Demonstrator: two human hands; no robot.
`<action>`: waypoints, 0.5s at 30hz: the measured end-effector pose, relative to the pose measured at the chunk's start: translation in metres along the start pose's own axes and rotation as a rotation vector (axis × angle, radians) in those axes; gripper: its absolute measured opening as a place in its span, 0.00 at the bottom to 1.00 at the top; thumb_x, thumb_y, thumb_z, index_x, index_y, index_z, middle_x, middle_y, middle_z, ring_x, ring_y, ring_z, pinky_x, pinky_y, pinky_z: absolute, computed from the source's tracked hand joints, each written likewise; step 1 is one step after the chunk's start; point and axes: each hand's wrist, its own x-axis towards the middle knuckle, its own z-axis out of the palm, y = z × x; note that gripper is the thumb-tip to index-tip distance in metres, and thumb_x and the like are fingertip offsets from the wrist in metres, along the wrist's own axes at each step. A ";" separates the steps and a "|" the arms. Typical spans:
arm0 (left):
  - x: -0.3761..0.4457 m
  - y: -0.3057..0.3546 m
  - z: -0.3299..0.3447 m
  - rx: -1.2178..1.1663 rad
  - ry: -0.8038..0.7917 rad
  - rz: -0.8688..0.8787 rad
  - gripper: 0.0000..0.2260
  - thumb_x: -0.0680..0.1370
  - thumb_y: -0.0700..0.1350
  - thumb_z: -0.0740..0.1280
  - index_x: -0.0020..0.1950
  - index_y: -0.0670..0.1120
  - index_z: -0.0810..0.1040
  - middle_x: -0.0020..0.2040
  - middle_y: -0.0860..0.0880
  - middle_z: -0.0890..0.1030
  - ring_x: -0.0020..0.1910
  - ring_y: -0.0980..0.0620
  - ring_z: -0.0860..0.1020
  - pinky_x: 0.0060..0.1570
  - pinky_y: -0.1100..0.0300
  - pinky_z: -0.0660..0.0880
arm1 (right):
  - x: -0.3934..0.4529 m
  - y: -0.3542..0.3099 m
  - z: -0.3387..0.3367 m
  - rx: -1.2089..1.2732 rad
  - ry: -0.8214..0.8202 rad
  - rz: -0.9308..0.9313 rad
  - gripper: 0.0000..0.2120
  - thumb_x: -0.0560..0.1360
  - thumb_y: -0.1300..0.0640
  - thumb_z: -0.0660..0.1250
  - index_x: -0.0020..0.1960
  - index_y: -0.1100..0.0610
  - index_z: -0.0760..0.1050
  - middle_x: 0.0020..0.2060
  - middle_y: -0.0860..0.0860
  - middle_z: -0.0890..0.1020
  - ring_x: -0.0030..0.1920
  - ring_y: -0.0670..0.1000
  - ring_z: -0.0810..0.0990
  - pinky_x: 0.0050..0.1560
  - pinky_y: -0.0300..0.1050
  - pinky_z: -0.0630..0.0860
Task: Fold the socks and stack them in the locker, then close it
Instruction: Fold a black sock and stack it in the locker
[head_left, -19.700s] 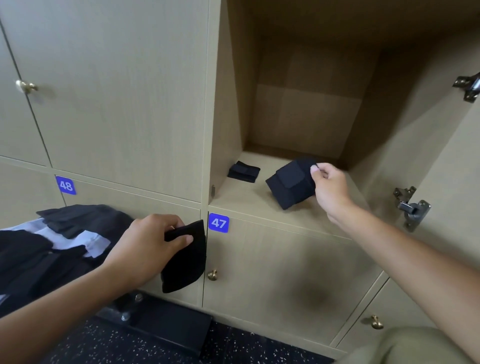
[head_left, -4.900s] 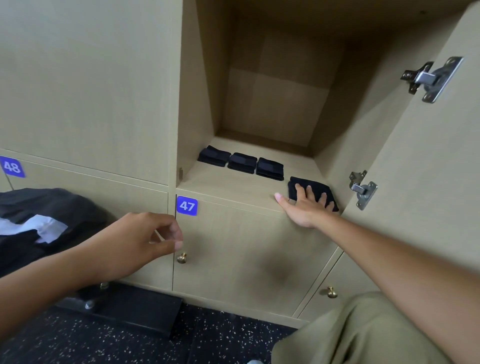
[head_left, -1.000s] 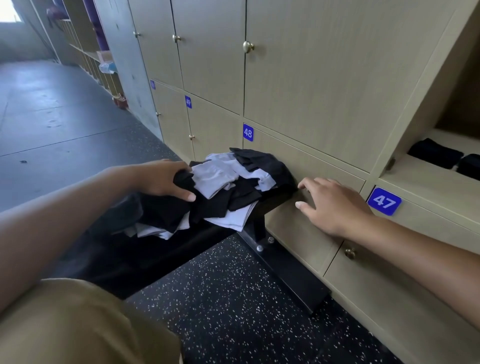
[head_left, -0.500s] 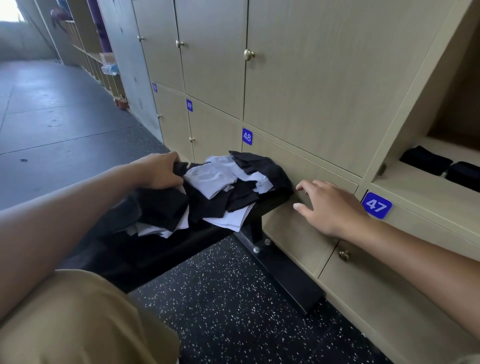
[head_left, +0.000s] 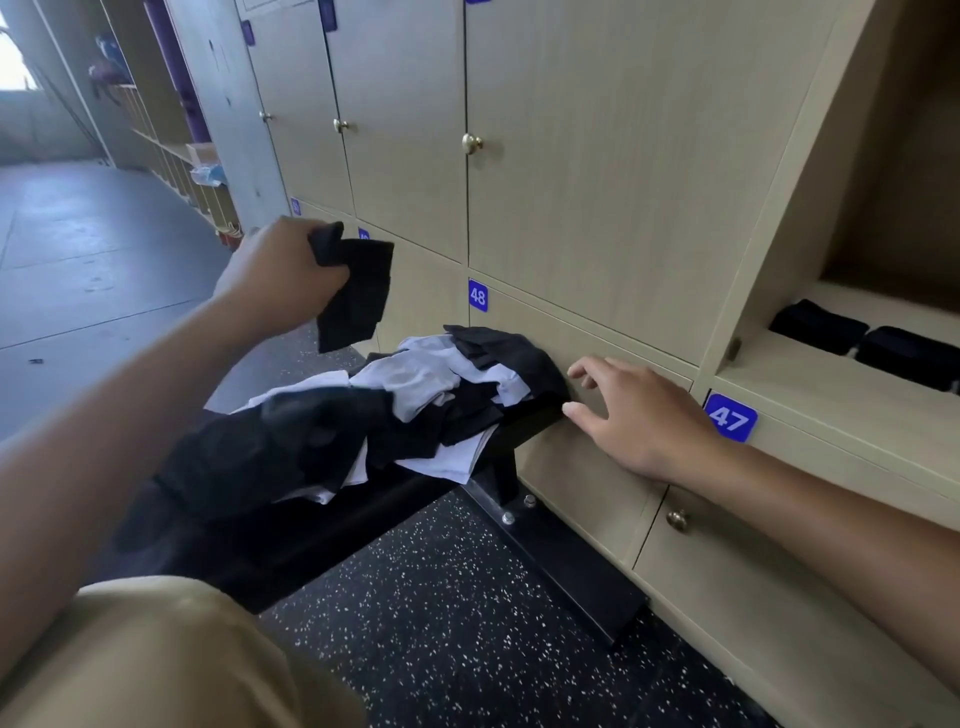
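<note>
a person's left hand (head_left: 283, 273) grips a single black sock (head_left: 356, 296) by its top edge, fingers curled round the bunched fabric, and holds it in the air above the far end of the bench (head_left: 332, 525), clear of the pile so that it hangs straight and can be folded. the right hand (head_left: 631, 415) holds nothing: its fingers are spread and loosely bent, just beside the near end of the bench and close against the locker front, the palm turned down, seemingly ready to meet the lifted sock or to steady the heap; whether the fingertips touch the wood cannot be told. on the bench, below the raised sock, lies the pile of socks (head_left: 405, 395), black and pale ones tangled together, with a larger dark garment (head_left: 260, 457) slumped over the bench's near side. the bench stands with its end against the wall of lockers, right under the blue number plate 48 (head_left: 478, 295), which keeps the unsorted heap within reach of the open locker (head_left: 810, 358) further right of the bench, above plate 47 (head_left: 731, 418). on that locker's floor, two folded black socks (head_left: 862, 340) sit side by side near the front edge; the rest of the compartment runs out of view. many socks remain on the bench, so the folding looks far from done, and the locker's door is not in view.
</note>
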 end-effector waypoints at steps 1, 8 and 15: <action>-0.002 0.008 0.000 -0.028 0.047 0.015 0.10 0.78 0.41 0.68 0.38 0.50 0.73 0.36 0.48 0.76 0.38 0.43 0.74 0.40 0.54 0.71 | 0.000 -0.002 -0.001 0.051 0.016 0.008 0.17 0.81 0.44 0.64 0.67 0.48 0.71 0.59 0.45 0.79 0.58 0.51 0.77 0.54 0.48 0.74; -0.016 0.062 0.028 -0.542 -0.021 -0.051 0.06 0.78 0.41 0.70 0.52 0.39 0.80 0.47 0.39 0.84 0.44 0.44 0.82 0.50 0.49 0.81 | 0.005 -0.026 -0.019 0.747 0.115 0.114 0.13 0.78 0.48 0.71 0.61 0.47 0.75 0.41 0.40 0.82 0.45 0.44 0.81 0.49 0.39 0.75; -0.039 0.094 0.062 -0.798 -0.254 -0.139 0.04 0.79 0.41 0.72 0.51 0.40 0.83 0.43 0.44 0.87 0.40 0.49 0.86 0.40 0.59 0.82 | 0.006 -0.022 -0.030 1.006 0.082 0.157 0.22 0.77 0.50 0.73 0.68 0.49 0.71 0.53 0.46 0.83 0.49 0.40 0.84 0.47 0.38 0.78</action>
